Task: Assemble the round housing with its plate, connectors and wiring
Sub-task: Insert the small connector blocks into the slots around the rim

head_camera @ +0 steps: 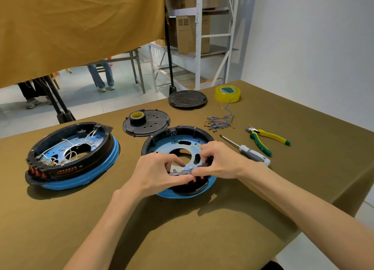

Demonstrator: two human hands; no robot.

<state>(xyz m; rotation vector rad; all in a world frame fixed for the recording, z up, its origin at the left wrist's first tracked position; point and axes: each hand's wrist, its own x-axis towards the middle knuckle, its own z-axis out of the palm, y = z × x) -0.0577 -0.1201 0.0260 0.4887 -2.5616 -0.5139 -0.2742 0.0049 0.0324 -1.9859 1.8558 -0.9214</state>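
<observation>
A round black housing (182, 131) with a blue base lies in the middle of the table, a blue-tinted metal plate (174, 145) with a central hole inside it. At its near rim sits a black connector strip (181, 173) with red switches below. My left hand (156, 173) pinches the strip's left end. My right hand (219, 161) grips its right end, fingers curled over the rim. A bundle of blue wires (219, 122) with brass terminals lies behind the housing on the right.
A second housing (70, 158), wired with white leads, lies at the left. Behind are a black cover (150, 124) bearing a tape roll (137, 118), another black lid (187, 99) and yellow tape (227, 94). A screwdriver (245, 150) and pliers (267, 137) lie right.
</observation>
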